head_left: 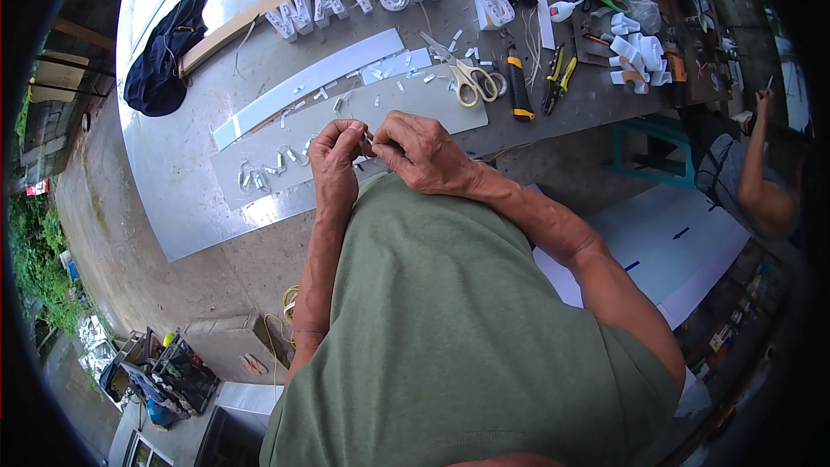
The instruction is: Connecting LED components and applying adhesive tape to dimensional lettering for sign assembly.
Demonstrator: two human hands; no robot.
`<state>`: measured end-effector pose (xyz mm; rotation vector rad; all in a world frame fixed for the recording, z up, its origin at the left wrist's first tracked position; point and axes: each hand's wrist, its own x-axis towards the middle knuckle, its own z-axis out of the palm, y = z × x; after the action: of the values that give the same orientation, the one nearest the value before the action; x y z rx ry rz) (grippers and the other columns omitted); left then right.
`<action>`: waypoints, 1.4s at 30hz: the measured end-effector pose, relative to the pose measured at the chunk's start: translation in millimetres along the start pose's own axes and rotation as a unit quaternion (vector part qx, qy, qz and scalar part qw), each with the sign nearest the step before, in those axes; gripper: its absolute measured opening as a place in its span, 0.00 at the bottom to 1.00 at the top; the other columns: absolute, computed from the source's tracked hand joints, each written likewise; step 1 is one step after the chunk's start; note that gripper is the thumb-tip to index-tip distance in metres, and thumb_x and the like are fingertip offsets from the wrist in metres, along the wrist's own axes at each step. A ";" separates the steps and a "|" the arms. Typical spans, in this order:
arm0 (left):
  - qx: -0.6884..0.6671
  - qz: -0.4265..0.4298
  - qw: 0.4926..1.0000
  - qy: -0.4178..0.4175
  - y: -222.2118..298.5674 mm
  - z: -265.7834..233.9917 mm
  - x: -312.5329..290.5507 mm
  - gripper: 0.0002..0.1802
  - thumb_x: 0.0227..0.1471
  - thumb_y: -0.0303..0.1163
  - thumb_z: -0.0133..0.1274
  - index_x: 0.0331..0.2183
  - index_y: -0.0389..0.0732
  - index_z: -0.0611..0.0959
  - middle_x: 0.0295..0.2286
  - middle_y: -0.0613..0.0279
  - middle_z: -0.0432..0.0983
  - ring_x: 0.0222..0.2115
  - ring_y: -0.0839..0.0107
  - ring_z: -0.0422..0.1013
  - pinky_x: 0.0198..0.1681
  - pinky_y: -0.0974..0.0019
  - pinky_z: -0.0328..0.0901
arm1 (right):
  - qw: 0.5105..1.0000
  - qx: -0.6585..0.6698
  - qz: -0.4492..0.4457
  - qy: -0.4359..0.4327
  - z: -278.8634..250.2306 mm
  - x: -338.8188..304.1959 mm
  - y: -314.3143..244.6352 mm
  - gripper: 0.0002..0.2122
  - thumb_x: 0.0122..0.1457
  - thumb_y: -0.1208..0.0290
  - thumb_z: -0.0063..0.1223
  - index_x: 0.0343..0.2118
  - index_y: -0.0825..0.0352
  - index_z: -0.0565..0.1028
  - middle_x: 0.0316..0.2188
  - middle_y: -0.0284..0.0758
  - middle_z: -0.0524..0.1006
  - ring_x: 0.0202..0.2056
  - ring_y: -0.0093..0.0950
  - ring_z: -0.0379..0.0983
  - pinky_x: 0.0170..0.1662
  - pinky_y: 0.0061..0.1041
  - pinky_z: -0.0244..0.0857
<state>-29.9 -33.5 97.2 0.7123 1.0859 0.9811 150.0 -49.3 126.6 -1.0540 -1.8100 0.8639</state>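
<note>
My left hand (335, 149) and my right hand (425, 152) meet over the table's near edge, both with fingers pinched together. Something small is between the fingertips, too hidden to name. Just left of my left hand, a string of small white modules on thin wire (264, 175) lies on a long grey panel (380, 111). Loose white modules (337, 105) are scattered beyond my hands. Scissors with cream handles (469, 84) rest at the panel's far right, beside a cutter knife with a black and orange handle (519, 91) and yellow-and-black pliers (560, 82).
White raised letters (333, 2) stand along the table's back, near a long wooden strip (259, 24). Dark cloth (169, 56) lies at left. White curled strips (640, 56) are piled at right, above a teal stool (650, 154). Another person (748, 173) is at far right.
</note>
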 end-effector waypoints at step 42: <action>-0.002 -0.018 0.996 0.091 -10.5 -68.3 -3.6 0.13 0.60 0.35 0.58 0.38 0.34 0.84 0.27 0.59 0.82 0.23 0.80 0.72 0.26 0.76 0.64 | 0.967 -0.152 0.165 -0.125 31.7 45.5 150.5 0.10 0.56 0.66 0.59 0.38 0.64 0.81 0.32 0.36 0.79 0.33 0.34 0.78 0.40 0.34 0.71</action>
<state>-91.8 -40.3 67.2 0.6050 1.2508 1.0315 156.0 48.4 -0.4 -1.5323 -2.0567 0.9689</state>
